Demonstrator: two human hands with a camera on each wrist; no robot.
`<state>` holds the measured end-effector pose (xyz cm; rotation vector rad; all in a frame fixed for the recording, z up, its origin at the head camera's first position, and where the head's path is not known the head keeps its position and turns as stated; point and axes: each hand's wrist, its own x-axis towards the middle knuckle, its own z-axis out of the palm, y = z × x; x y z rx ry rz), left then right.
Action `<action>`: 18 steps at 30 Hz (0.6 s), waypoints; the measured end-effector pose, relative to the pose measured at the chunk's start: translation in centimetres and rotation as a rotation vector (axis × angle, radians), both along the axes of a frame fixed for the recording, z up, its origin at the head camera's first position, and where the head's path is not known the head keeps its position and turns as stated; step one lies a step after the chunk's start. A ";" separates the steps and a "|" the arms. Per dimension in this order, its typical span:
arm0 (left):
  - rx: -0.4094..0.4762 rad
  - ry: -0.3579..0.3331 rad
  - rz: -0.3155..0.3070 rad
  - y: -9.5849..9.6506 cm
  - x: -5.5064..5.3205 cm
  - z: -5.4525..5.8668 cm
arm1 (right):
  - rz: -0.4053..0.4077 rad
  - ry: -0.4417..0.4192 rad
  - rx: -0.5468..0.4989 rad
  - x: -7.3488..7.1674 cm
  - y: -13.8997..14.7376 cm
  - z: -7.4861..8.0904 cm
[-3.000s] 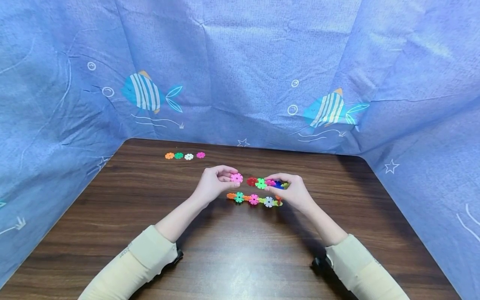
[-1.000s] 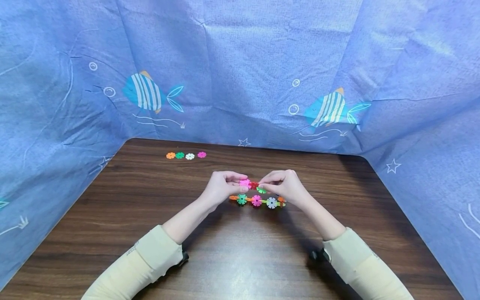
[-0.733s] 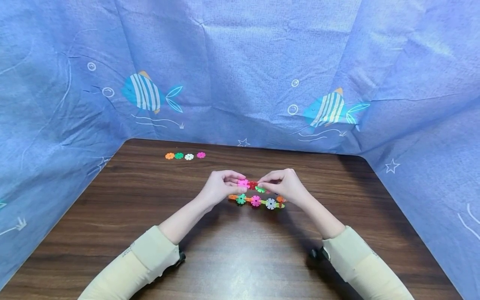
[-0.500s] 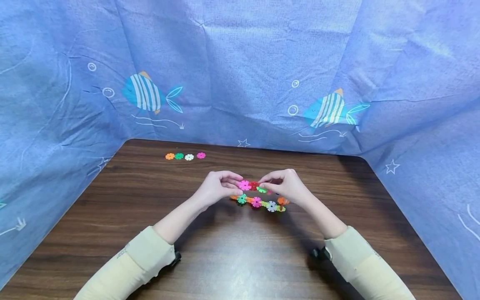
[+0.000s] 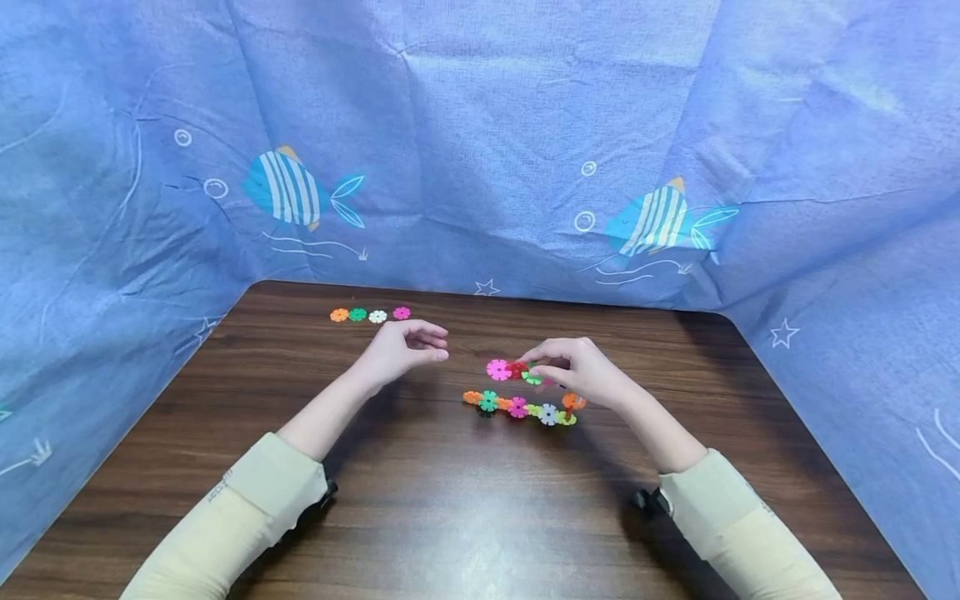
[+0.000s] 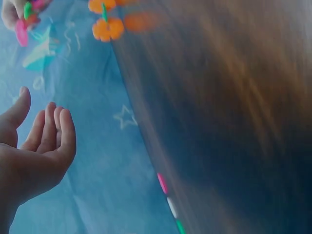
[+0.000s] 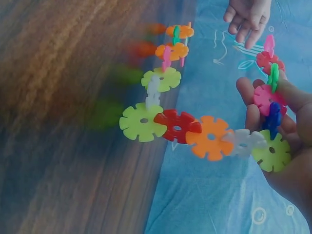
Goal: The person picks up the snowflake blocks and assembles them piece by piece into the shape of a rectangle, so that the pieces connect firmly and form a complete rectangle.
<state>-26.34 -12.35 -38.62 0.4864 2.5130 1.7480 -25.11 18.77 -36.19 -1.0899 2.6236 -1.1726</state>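
Note:
A bent chain of interlocking snowflake discs hangs from my right hand, whose thumb and fingers pinch it near a green disc. In the right wrist view the chain turns through lime, red, orange and clear discs. Its upper end is a pink disc next to a red one. The lower run, with a teal disc, passes close over the table. To the left my left hand is in the air, fingers gently bent and thumb apart, holding nothing; the left wrist view shows its palm bare.
Loose discs lie in a row at the table's back left: orange, green, white and pink. Beyond the brown table hangs a blue curtain with printed fish.
The pink disc, earlier pinched apart in my left hand, now sits at the chain's end against the red disc. My left hand has let go and moved left, close to the loose discs.

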 end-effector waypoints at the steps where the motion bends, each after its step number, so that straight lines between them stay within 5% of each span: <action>1: -0.009 0.004 0.009 -0.3 -0.3 0.0 | 0.008 0.020 0.008 0.0 0.0 0.1; 10: -0.100 0.035 0.060 -3.0 -2.2 0.7 | 0.013 0.091 0.078 -0.3 0.6 0.5; 18: -0.214 0.154 0.054 -5.2 -5.2 -0.9 | 0.019 0.091 0.079 -0.4 0.4 0.8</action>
